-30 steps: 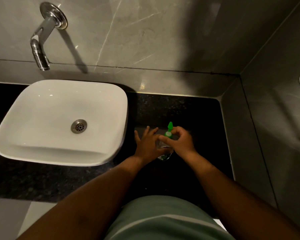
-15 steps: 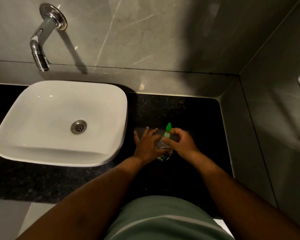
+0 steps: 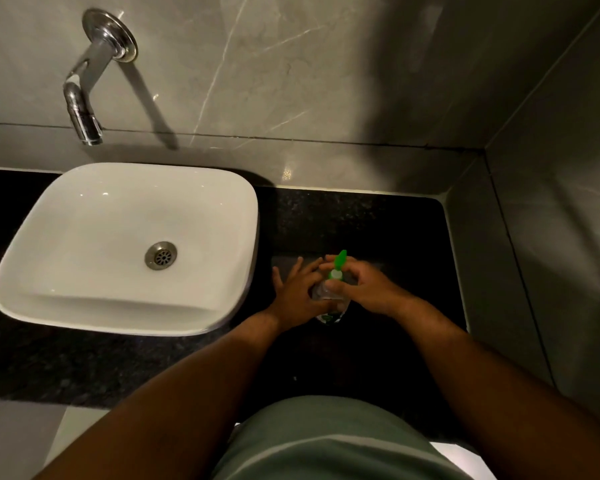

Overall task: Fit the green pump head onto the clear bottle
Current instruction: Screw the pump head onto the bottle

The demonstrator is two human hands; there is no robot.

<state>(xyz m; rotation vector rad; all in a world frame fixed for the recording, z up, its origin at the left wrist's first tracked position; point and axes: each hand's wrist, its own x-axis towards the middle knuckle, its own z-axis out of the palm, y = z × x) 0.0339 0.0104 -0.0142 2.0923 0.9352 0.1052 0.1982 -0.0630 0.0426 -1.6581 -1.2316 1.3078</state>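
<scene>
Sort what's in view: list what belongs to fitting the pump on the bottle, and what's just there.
Part of the job:
green pump head
clear bottle
left hand, steadying the bottle
right hand, on the pump

Just there:
white sink
tap on the wall
black counter

The pump head (image 3: 338, 266) is bright green with a white patch near its base, the one vivid colour here. Below it, the bottle (image 3: 328, 308) is clear, with a bit of green and white print low down (too small to read). The countertop (image 3: 326, 220) is black, finely speckled with grey. The basin (image 3: 84, 209) is plain glossy white, its drain (image 3: 160, 255) and the wall tap (image 3: 84, 109) silvery chrome. The wall tiles (image 3: 291, 64) are grey with thin pale veins.
</scene>
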